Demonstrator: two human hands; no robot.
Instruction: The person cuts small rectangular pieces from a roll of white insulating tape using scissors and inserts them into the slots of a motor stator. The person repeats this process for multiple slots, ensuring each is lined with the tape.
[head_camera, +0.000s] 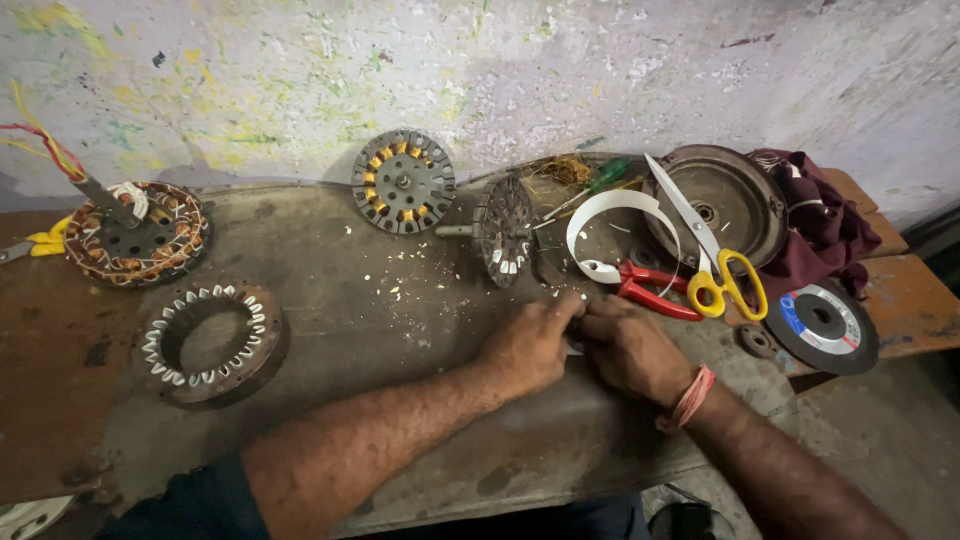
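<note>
My left hand (530, 342) and my right hand (632, 350) meet at the middle of the worn workbench (400, 300), fingers pinched together on a small white strip of paper (572, 346) that is mostly hidden between them. A pink thread band sits on my right wrist. Just beyond my fingers curls a long white paper strip (612, 205). Yellow-handled scissors (715, 262) and red-handled pliers (650, 290) lie next to it. A stator on a shaft (505, 232) stands on edge behind my left hand.
A slotted stator ring with white insulation (212, 340) lies at left, a copper-wound stator (135, 232) behind it. A round stator (403, 181) leans on the wall. At right are a metal motor cover (725, 205), a dark red cloth (825, 225) and a grinding disc (822, 325).
</note>
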